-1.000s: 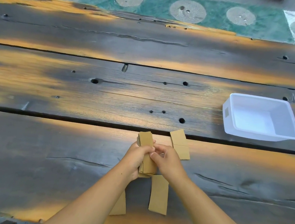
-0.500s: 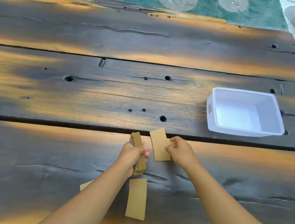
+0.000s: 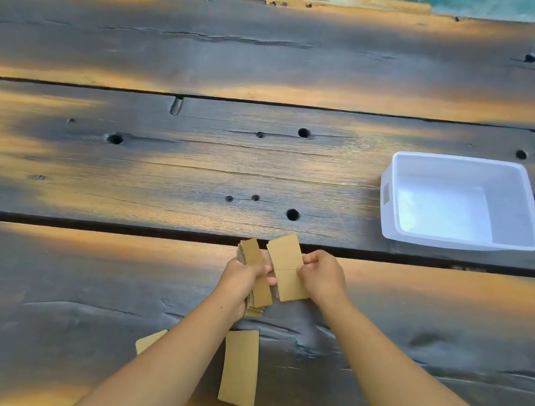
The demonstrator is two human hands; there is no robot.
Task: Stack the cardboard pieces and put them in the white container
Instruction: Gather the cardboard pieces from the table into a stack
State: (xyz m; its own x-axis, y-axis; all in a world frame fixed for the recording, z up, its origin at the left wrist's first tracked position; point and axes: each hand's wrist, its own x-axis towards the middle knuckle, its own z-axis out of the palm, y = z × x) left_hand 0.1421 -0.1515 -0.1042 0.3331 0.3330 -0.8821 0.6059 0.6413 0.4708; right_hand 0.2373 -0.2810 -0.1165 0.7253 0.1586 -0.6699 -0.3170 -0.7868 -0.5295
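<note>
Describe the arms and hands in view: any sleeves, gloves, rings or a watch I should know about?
Both forearms are bare right to the bottom edge of the frame, with no sleeve showing. The left hand and the right hand wear no gloves. No watch, bracelet or ring is visible on the sides facing the camera. Fingernails look short; finer detail is too small to tell.

A dark, weathered plank table [image 3: 198, 171] with knot holes catches warm orange light; teal patterned rug [image 3: 471, 3] beyond.

Head view, downward, near table [image 3: 144, 46]
</note>
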